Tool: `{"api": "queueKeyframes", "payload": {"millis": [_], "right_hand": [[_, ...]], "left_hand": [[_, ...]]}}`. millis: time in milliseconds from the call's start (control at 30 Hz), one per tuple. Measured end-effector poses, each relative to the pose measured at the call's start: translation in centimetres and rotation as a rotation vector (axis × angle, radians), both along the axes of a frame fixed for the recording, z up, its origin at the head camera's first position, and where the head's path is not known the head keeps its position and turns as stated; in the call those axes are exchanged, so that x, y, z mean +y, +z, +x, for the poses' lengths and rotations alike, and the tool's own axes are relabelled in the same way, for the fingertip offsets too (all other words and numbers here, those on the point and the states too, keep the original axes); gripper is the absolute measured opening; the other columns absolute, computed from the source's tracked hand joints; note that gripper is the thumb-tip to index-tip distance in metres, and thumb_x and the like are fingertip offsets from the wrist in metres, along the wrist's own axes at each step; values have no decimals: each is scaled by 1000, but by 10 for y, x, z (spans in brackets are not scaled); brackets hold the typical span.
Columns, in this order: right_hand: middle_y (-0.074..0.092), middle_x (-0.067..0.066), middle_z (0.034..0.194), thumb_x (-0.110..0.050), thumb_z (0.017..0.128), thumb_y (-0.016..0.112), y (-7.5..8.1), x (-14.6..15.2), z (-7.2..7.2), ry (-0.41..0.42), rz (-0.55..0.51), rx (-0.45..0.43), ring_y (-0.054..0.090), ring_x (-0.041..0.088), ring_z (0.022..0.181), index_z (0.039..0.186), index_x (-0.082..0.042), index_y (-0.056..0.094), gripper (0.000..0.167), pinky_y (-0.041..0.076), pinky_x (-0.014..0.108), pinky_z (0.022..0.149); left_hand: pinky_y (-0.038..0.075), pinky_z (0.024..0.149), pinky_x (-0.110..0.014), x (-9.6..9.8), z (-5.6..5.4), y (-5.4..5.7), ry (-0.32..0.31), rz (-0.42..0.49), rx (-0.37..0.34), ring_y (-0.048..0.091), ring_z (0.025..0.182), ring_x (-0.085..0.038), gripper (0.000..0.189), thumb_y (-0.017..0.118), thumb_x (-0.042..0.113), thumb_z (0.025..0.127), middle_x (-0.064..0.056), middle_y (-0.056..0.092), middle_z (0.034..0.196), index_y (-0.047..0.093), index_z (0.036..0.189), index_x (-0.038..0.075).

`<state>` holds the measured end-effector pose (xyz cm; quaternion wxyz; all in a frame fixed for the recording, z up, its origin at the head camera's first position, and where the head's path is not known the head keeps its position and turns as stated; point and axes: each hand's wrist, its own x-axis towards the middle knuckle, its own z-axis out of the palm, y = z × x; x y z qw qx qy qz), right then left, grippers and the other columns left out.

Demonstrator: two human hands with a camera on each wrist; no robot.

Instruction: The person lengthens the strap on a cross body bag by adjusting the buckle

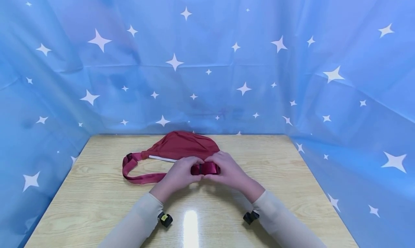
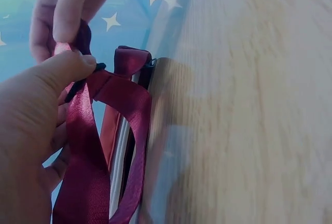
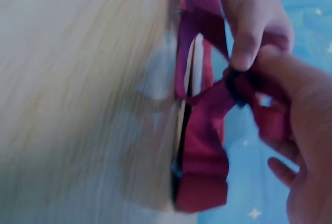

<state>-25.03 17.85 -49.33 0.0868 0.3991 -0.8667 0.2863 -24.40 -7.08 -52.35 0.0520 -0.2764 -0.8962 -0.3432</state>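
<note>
A dark red waist bag (image 1: 183, 145) with a white zip (image 1: 161, 158) lies near the table's back edge. Its strap (image 1: 144, 178) loops out to the left and comes back to both hands at the front. My left hand (image 1: 183, 172) pinches the strap beside a black slider buckle (image 2: 100, 67), thumb on top in the left wrist view. From the other side, my right hand (image 1: 228, 168) grips a folded length of strap (image 1: 210, 168) just beyond the buckle. In the right wrist view the two thumbs come close together at the slider (image 3: 237, 86), and fingers partly hide it.
Below the hands stretches a light wooden table (image 1: 97, 204) with a bright reflection at the front. A blue cloth with white stars (image 1: 207, 60) hangs behind and along both sides. Black wrist devices (image 1: 166, 219) sit on both sleeves.
</note>
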Motion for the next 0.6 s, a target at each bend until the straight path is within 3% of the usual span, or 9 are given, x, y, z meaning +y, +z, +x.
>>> {"api": "queueKeyframes", "payload": {"millis": [100,167,233,400,467,600], "right_hand": [[78,-3,117,-37,90,95,3,-6,-1,3,71,91,63,17,107,124,-14,79,44,49,47,99],[78,-2,116,-35,90,95,3,-8,-1,-3,58,76,64,17,106,124,-13,80,42,48,47,99],[78,-2,116,-32,90,95,3,-7,0,-19,-4,0,64,18,105,125,-14,81,41,51,43,95],[74,0,120,-17,92,93,2,2,4,-74,-286,-329,66,26,101,129,-13,80,40,60,39,79],[73,0,120,-13,91,94,0,6,5,-83,-329,-380,65,27,99,130,-12,79,42,61,40,76],[75,2,122,-19,86,98,-1,4,3,-42,-186,-223,66,24,106,132,-12,77,51,58,42,88]], "left_hand": [[57,103,-44,0,0,1,-6,-11,5,70,117,-19,49,93,33,92,0,76,128,75,134,15],[57,105,-45,-2,0,1,-6,-10,-4,69,119,-21,49,93,33,93,0,76,130,75,135,15],[57,105,-45,-4,0,1,3,-2,-27,69,121,-20,49,92,34,93,1,75,132,75,136,16],[58,102,-42,-12,0,-1,29,15,-65,68,119,-16,48,91,39,95,6,75,131,75,135,20],[58,100,-41,-12,0,-1,27,22,-62,68,117,-15,47,91,39,94,6,75,129,75,135,20],[59,98,-41,-12,0,0,12,31,-50,69,115,-15,45,92,36,94,5,75,127,76,132,19]]}}
